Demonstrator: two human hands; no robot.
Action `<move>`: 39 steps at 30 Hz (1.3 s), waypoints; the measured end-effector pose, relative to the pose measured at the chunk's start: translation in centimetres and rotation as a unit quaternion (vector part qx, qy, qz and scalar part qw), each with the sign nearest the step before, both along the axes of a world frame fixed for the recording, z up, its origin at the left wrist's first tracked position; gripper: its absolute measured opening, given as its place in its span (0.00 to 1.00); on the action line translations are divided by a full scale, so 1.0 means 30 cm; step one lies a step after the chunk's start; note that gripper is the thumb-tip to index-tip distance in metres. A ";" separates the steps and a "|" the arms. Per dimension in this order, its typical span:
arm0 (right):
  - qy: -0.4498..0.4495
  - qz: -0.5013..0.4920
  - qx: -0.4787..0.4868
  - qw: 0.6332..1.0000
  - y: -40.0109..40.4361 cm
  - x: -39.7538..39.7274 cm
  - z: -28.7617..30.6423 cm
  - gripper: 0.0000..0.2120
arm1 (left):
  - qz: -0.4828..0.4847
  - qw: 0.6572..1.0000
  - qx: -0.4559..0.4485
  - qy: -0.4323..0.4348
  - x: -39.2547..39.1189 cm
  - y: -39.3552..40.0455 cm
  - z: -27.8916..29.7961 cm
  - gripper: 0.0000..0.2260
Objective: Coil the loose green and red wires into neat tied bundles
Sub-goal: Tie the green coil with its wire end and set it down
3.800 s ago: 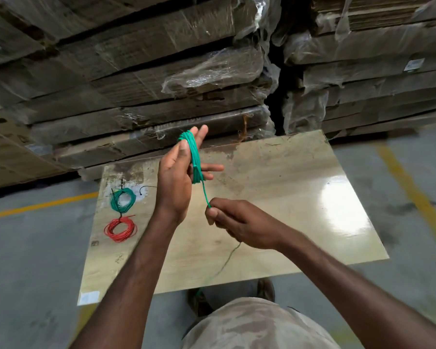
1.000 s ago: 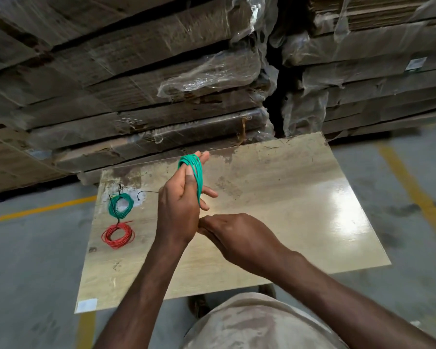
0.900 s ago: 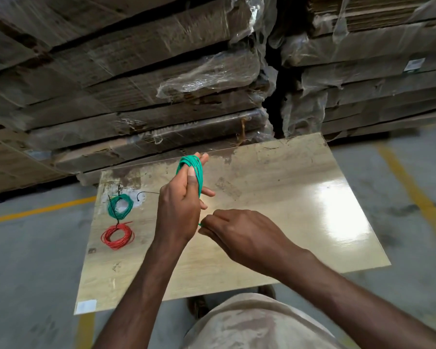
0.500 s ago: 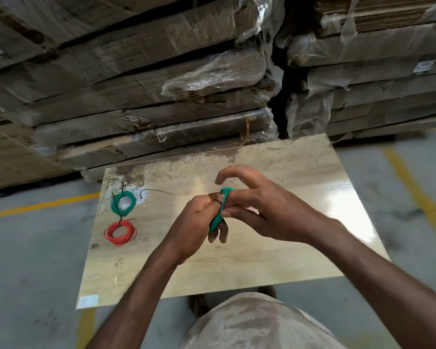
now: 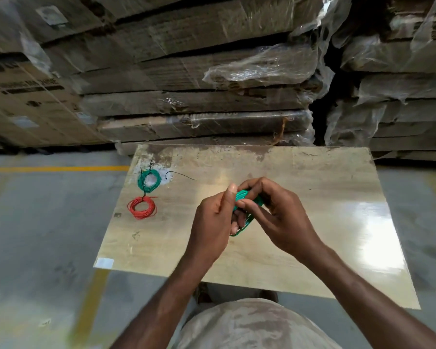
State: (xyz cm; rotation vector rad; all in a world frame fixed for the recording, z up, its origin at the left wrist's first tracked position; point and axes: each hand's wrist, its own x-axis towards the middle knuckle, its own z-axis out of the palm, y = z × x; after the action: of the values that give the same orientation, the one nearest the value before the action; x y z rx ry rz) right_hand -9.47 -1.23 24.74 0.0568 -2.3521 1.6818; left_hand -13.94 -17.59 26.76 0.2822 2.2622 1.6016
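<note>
I see both hands meeting over the middle of the board (image 5: 312,248), gripping one small green coil (image 5: 244,197). The left hand (image 5: 212,222) pinches its upper end between thumb and fingers; the right hand (image 5: 277,215) curls over it from the other side, fingers closed around the loops. A moment ago the left hand held the coil raised on spread fingers while the right fed wire onto it; now the coil is off those fingers, squeezed flat between both hands, with no loose tail showing. I judge the winding done and the tying about to start. Outward, near the board's far left corner, a tied green bundle (image 5: 149,180) lies just beyond a red bundle (image 5: 141,207). A thin black tie (image 5: 180,174) lies loose beside them, likely for this coil.
</note>
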 end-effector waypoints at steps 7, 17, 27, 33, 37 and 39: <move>-0.001 0.011 -0.041 0.999 -0.136 -0.081 -0.049 0.05 | 0.208 0.977 0.018 0.044 0.037 -0.060 -0.044 0.16; -0.101 -0.034 -0.183 0.977 -0.438 -0.347 -0.110 0.04 | 0.231 0.972 0.002 0.045 -0.164 -0.402 -0.172 0.13; -0.261 -0.036 -0.290 0.920 -0.682 -0.790 -0.378 0.14 | 0.192 0.966 -0.117 0.131 -0.606 -0.734 -0.421 0.13; -0.264 -0.154 0.129 0.943 -0.636 -1.118 -0.795 0.07 | 0.117 0.972 -0.154 0.135 -0.796 -0.856 -0.539 0.14; -0.277 -0.099 0.295 0.909 -0.623 -1.207 -1.010 0.04 | 0.115 0.976 -0.134 0.124 -0.852 -0.904 -0.548 0.12; -0.283 -0.095 0.334 0.894 -0.622 -1.201 -1.070 0.05 | 0.121 0.980 -0.116 0.111 -0.865 -0.919 -0.541 0.12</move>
State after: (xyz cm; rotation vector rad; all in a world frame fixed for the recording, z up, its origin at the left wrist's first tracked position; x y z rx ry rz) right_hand -45.51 -19.89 -7.35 -0.5957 -3.1275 0.7891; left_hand -39.89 -45.15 10.53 0.1334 2.7180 1.4554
